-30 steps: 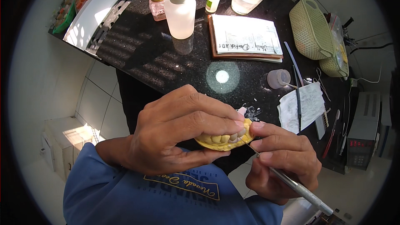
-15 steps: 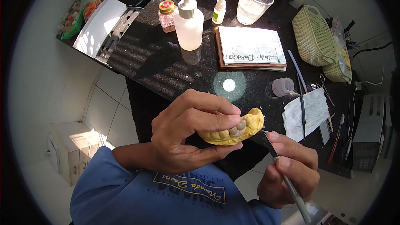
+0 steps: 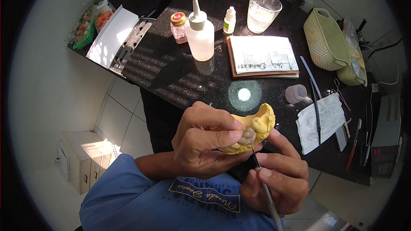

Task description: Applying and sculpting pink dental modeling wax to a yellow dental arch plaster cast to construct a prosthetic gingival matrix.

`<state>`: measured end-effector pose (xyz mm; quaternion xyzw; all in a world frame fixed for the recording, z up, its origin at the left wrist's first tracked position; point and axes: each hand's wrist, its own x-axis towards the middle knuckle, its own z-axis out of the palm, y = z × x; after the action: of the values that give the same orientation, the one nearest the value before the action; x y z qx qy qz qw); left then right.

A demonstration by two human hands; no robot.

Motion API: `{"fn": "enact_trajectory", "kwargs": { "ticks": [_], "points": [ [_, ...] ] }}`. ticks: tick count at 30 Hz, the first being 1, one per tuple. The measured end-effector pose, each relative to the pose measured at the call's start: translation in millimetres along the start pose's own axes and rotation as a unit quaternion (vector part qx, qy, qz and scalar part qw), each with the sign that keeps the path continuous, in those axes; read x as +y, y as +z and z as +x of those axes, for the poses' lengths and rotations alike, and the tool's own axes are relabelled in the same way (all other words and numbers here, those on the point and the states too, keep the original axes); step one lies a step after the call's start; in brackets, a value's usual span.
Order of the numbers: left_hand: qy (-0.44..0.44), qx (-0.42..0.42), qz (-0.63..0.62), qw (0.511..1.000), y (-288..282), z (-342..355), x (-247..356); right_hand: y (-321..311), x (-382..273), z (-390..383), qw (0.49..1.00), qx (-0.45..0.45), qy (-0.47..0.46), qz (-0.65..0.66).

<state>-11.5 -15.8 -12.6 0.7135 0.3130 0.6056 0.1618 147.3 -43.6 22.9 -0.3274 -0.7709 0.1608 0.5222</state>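
My left hand (image 3: 201, 143) grips a yellow dental cast (image 3: 266, 115) from its left side, with the first fingers bent over its top. Pale greyish tooth pieces (image 3: 248, 134) sit among the cast's yellow teeth, beside those fingertips. My right hand (image 3: 282, 182) is closed round a slim metal hand instrument (image 3: 269, 201), held steeply with the handle toward me. Its fine dark tip meets the lower edge of the cast just below the pale pieces; exact contact is hard to make out. A right fingertip rests by the cast's right edge.
On the black speckled bench (image 3: 162, 81) stand bottles (image 3: 200, 42), a glass (image 3: 262, 17), a notepad (image 3: 263, 53) and a small cup (image 3: 295, 94). To the right lie white tissue (image 3: 321, 119), long tools, woven baskets (image 3: 325, 38) and a grey device (image 3: 383, 128). An open case (image 3: 105, 30) sits left.
The cast has tilted, its right end rising, and the left hand has moved right with it. The right hand and instrument have shifted left, up against the cast. The view has shifted slightly.
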Motion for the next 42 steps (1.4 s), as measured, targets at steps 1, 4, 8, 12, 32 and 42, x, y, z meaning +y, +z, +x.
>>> {"fn": "enact_trajectory", "kwargs": {
  "ticks": [1, 4, 8, 12, 32, 42],
  "points": [
    [0.0, -0.001, 0.0, 1.0, -0.2, -0.2, 0.1, 0.1, -0.9, -0.4, 1.0, 0.001, 0.0, 0.0],
    [0.009, -0.004, 0.013, 1.0, -0.4, -1.1, -0.3, 1.4, -2.7, -2.0, 1.0, 0.008, 0.014, -0.007],
    [0.019, 0.005, 0.007, 1.0, 0.7, -0.2, -1.1, 1.4, -3.2, -2.3, 1.0, 0.012, 0.014, -0.01],
    [0.025, 0.013, 0.003, 1.0, 1.5, -1.1, -1.8, 3.7, -4.5, -3.3, 1.0, 0.021, 0.013, -0.011],
    [0.02, 0.0, 0.004, 1.0, -1.8, 0.0, 0.2, 4.7, -3.7, -1.6, 1.0, 0.023, 0.013, -0.01],
    [0.035, 0.077, -0.017, 0.996, 7.4, -4.5, -4.1, 3.8, -3.5, -1.5, 1.0, 0.024, 0.008, -0.001]
  ]
}}
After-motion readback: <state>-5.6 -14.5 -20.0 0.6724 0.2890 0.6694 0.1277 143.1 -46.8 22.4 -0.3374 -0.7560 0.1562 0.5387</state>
